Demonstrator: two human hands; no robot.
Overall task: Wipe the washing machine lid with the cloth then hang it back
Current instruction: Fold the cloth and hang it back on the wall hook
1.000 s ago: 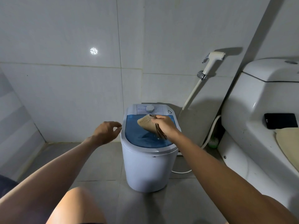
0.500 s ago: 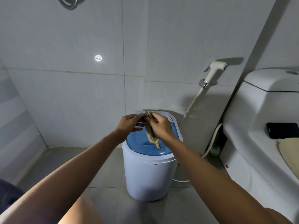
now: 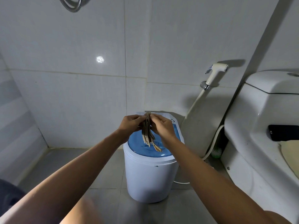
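The cloth (image 3: 147, 130), a tan bunched strip with a frayed lower end, hangs in the air over the blue washing machine lid (image 3: 145, 147), gripped at its top between both hands. The left hand (image 3: 131, 124) pinches the upper edge from one side, its fingers (image 3: 140, 118) closed onto the fabric, and the right hand (image 3: 162, 126) meets it from the other side, its fingers likewise closed on the same top edge. The two hands almost touch each other above the cloth's folds. The loose lower strands dangle down toward the lid; whether they brush its surface or hang just clear is hard to tell from this angle.

The small white washing machine (image 3: 149, 178) stands on the grey tiled floor (image 3: 103, 167), close to the tiled wall (image 3: 80, 78). Its pale control panel at the back is mostly hidden behind the hands. To its right, a white bidet sprayer (image 3: 216, 73) sits in a holder on the wall, its hose running down behind the machine. Further right is a white toilet (image 3: 258, 126) with a dark phone (image 3: 283, 132) lying on it, beside a cream-coloured cover. A metal shower hose (image 3: 72, 6) loops at the top of the view.
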